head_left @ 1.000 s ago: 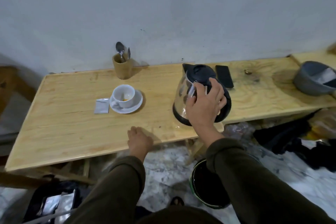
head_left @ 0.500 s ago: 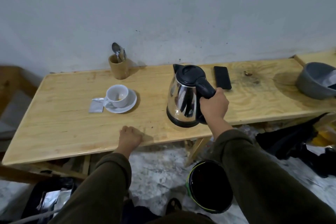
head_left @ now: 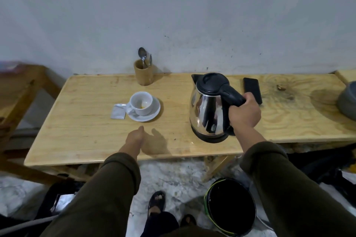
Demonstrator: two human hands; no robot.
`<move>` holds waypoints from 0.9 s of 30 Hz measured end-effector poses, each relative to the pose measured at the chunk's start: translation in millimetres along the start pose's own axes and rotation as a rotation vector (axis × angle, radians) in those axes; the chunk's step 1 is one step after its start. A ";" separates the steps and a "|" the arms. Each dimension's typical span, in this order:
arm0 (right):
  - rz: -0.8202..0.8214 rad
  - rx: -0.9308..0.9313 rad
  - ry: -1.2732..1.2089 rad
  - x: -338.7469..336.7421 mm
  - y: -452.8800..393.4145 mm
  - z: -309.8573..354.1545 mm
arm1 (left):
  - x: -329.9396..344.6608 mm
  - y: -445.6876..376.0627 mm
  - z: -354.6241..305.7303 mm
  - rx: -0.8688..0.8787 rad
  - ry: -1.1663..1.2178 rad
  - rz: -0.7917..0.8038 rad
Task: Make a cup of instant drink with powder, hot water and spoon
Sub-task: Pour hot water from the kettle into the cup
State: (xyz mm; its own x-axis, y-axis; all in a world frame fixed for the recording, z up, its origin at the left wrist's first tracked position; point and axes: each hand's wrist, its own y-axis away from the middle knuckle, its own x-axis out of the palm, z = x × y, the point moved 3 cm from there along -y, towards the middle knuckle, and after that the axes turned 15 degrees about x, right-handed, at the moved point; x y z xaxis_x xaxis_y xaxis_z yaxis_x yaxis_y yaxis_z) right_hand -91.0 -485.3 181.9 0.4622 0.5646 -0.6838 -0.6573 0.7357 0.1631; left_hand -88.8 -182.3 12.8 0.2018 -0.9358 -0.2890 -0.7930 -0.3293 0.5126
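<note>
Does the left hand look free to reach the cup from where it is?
Probably yes. The left hand is empty, above the table just in front of the cup on its saucer, with only bare wood between. The right hand holds the kettle off to the side.

A black phone (head_left: 252, 90) lies flat at the back of the wooden worktop (head_left: 92, 127), toward 1 o'clock. A grey bowl (head_left: 347, 102) sits at the 3 o'clock edge, cut off by the frame. On the marbled floor (head_left: 173, 177) beneath, at 5 o'clock, stands a black bucket (head_left: 231, 206) with a green rim. A wooden frame (head_left: 21, 90) stands at 9 o'clock.
</note>
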 end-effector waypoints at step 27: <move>0.105 -0.350 0.440 73.9 67.9 96.3 | -32.3 -60.9 -31.2 -0.131 0.553 0.052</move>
State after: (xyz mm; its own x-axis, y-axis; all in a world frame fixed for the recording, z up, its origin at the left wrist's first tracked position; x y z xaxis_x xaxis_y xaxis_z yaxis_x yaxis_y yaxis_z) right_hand -44.2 -357.6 210.9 0.1411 0.3639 -0.9207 -0.8789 0.4741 0.0527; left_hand -29.1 -135.9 16.1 0.4632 -0.8661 0.1878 -0.7390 -0.2604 0.6214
